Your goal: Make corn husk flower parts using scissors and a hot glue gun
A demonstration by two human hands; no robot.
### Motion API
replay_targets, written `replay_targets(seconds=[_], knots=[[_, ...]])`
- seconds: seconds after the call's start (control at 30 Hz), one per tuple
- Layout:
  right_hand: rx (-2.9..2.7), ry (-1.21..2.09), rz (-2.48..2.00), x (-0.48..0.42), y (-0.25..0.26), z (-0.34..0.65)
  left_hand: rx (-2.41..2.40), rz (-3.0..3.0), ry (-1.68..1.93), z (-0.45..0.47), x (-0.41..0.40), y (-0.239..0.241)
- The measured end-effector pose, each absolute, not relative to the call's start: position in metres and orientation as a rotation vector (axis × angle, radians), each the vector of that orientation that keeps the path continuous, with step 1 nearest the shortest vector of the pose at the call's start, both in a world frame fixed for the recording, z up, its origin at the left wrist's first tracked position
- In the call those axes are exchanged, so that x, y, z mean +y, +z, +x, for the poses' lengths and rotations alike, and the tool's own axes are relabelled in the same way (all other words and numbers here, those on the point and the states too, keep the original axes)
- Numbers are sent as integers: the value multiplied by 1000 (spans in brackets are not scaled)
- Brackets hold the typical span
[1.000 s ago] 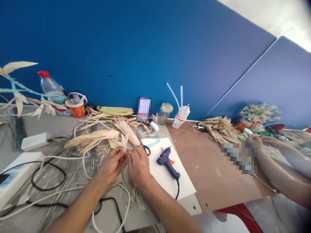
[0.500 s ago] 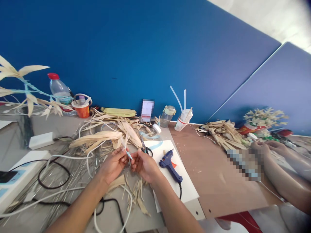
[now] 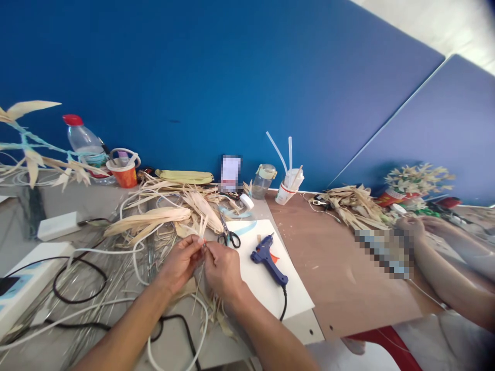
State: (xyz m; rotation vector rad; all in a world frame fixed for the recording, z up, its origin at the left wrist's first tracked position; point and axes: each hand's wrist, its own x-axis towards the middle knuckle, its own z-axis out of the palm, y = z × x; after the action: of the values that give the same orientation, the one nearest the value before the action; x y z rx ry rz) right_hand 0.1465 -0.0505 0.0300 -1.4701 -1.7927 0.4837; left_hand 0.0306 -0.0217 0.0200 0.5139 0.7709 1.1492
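My left hand (image 3: 180,264) pinches the base of a small corn husk flower (image 3: 201,224), its pale strips pointing up above my fingertips. My right hand (image 3: 222,268) is closed against the same base, fingertips meeting those of the left. A thin stem (image 3: 198,283) hangs below the hands. Whatever wraps the base is hidden by my fingers. Just behind my right hand lie black-handled scissors (image 3: 229,238). Dried corn husks (image 3: 154,220) are heaped beyond my left hand. To the right, a blue glue gun (image 3: 269,259) rests on a white sheet (image 3: 296,296).
Cables (image 3: 135,257) and a power strip (image 3: 34,281) spread over the left side. A bottle (image 3: 87,147), red cup (image 3: 126,174), phone (image 3: 231,172), jar (image 3: 263,181) and white cup (image 3: 286,191) line the blue partition. Another person's hands (image 3: 415,229) are at the right.
My right hand has turned over and closed in against the left at the flower's base. The light blue strip seen there before is now covered. The view has shifted slightly.
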Motion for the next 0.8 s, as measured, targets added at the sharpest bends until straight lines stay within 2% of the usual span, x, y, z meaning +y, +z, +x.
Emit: replay_targets(seconds=[0.1,0.2,0.43,0.57,0.7,0.8], knots=[[-1936,353,-1490,-53,31,145,793,499,1193,29,-20,21],[-1776,483,-1438,-52,31,147,782,461,1230,24,-18,21],[-1047,1340,-1141,-38,23,155,690,478,1231,18,-15,23],[-766,1816,-945,-34,22,153,684,576,1109,20,-20,29],[-583,2153,-845,-35,28,156,644,644,980,21,-24,31],[-473,2271,-762,-37,34,160,668,655,986,21,-24,30]])
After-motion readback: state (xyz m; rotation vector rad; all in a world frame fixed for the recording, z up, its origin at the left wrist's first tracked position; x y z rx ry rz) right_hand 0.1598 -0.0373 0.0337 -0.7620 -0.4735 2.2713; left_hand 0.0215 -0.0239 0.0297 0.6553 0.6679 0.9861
